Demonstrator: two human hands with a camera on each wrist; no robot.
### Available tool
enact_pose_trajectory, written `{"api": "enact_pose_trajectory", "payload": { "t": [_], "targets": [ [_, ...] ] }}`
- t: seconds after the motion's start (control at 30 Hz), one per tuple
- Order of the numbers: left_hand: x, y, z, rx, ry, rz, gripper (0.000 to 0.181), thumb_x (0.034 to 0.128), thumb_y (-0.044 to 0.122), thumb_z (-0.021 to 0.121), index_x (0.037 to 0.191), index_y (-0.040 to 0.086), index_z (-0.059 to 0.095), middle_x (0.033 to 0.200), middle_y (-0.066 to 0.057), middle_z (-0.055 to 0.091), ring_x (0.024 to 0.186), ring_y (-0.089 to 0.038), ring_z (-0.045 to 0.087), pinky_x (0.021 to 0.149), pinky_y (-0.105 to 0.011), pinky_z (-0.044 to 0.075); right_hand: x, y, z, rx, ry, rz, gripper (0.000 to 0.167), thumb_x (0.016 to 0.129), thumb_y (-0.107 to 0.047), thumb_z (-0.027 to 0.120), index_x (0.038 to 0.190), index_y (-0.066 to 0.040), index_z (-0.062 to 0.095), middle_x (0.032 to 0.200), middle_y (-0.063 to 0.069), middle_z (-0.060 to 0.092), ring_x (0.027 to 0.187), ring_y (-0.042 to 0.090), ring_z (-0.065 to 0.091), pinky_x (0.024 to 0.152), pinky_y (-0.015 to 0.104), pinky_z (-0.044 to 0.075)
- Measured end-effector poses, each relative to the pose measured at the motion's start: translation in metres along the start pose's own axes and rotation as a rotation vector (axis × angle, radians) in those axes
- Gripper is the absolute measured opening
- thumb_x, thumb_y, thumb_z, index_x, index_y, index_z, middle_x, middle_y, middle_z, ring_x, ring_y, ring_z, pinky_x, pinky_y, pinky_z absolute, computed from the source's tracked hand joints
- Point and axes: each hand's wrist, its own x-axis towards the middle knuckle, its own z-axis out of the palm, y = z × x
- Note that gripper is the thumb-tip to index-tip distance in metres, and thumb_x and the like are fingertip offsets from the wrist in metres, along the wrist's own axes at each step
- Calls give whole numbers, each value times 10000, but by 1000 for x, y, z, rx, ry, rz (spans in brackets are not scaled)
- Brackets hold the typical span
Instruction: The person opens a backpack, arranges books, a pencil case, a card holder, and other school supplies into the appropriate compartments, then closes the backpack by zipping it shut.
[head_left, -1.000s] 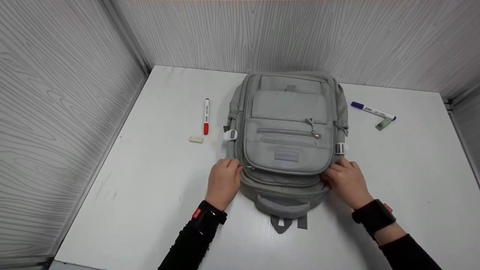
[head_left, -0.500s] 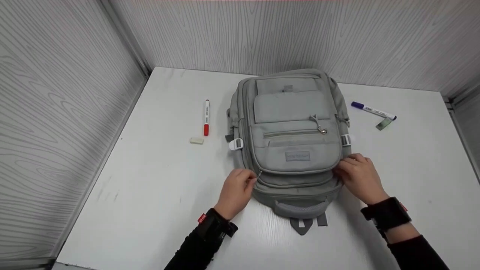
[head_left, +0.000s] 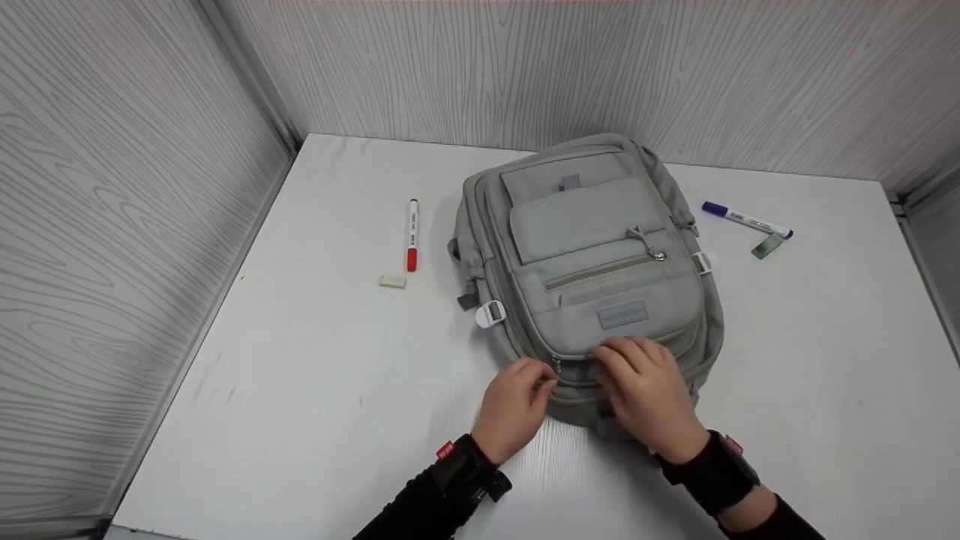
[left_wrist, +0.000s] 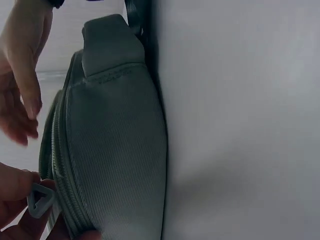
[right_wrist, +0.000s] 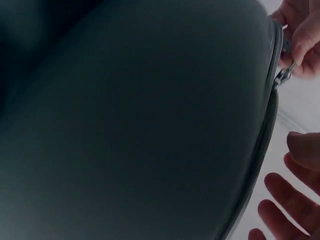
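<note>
Left hand [head_left: 512,405] is pinching the zip pull [right_wrist: 283,76] at the bag's 7 o'clock. Right hand [head_left: 649,401] is hanging over its near edge at 6 o'clock, fingers loose and apart; cannot tell whether they are touching cloth. Bag [head_left: 592,225] is lying front up on the table [head_left: 300,390], its long axis running 11 to 5: grey, plump, white buckles [head_left: 490,314] flanking it, a label [head_left: 623,315] showing below the slanting front zip [head_left: 604,274]. Eraser [head_left: 392,282] is lying at 9 o'clock, red-capped pen [head_left: 412,232] just beyond. Purple-capped pen [head_left: 750,220] is lying at 2.
</note>
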Motion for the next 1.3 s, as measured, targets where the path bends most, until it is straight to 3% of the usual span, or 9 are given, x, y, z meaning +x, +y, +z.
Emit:
{"api": "enact_pose_trajectory", "payload": {
  "t": [0.1, 0.27, 0.4, 0.53, 0.77, 0.87, 1.0, 1.17, 1.3],
  "targets": [
    [1, 10, 6, 1, -30, 12, 69, 975, 140, 619, 967, 109, 680, 946, -27, 679, 874, -137, 650, 789, -243, 527, 3, -7, 6, -71, -5, -26, 298, 789, -25, 768, 1072, -84, 695, 1052, 102, 683, 947, 295, 620, 784, 477, 500],
    [2, 17, 11, -9, -78, 18, 65, 970, 140, 622, 948, 114, 678, 914, -23, 672, 863, -134, 653, 778, -223, 525, 6, -4, 11, -121, 47, -43, 295, 719, 36, 795, 975, -84, 712, 976, 80, 695, 891, 283, 625, 757, 455, 488],
    [3, 17, 8, -13, -106, 22, 71, 971, 148, 624, 946, 115, 681, 918, -21, 681, 874, -136, 658, 786, -224, 524, 7, 3, 12, -121, 73, -51, 144, 766, 4, 771, 877, -80, 731, 894, 52, 712, 858, 270, 630, 751, 445, 481],
    [9, 11, -2, 100, -71, 56, 67, 955, 162, 644, 920, 125, 687, 899, -6, 692, 863, -147, 644, 755, -246, 524, 7, 7, 12, -111, 79, -55, 46, 824, -54, 737, 797, -91, 733, 818, 31, 716, 836, 261, 631, 753, 425, 476],
    [35, -11, -25, 343, 33, 183, 74, 913, 169, 691, 856, 125, 674, 834, -6, 684, 807, -178, 627, 701, -286, 530, 8, 7, 11, -83, 101, -34, 82, 766, -49, 784, 762, -91, 715, 765, 28, 698, 788, 250, 612, 716, 409, 456],
    [47, -19, -35, 425, 70, 206, 95, 904, 179, 704, 842, 117, 668, 811, -18, 682, 770, -200, 628, 677, -308, 524, 7, 7, 10, -59, 111, -26, 83, 765, -38, 783, 769, -86, 715, 764, 30, 697, 773, 251, 607, 716, 419, 456],
    [63, -29, -45, 514, 108, 176, 131, 908, 167, 702, 811, 97, 651, 779, -39, 680, 727, -226, 625, 629, -327, 514, 7, 6, 8, -32, 121, -20, 47, 824, -65, 751, 790, -82, 723, 774, 35, 704, 769, 254, 607, 723, 426, 457],
    [90, -40, -50, 602, 154, 122, 136, 913, 137, 688, 806, 62, 654, 764, -77, 681, 724, -256, 641, 605, -360, 523, 8, 5, 4, -12, 143, -22, 226, 975, -181, 613, 806, -83, 727, 781, 30, 709, 764, 246, 605, 719, 415, 448],
    [108, -47, -49, 656, 187, 42, 110, 915, 140, 675, 843, 58, 664, 784, -79, 688, 759, -262, 656, 643, -364, 534, 8, 4, 3, 1, 156, -21, 130, 908, -145, 687, 802, -81, 728, 782, 29, 710, 752, 240, 599, 713, 412, 439]
  ]
}}
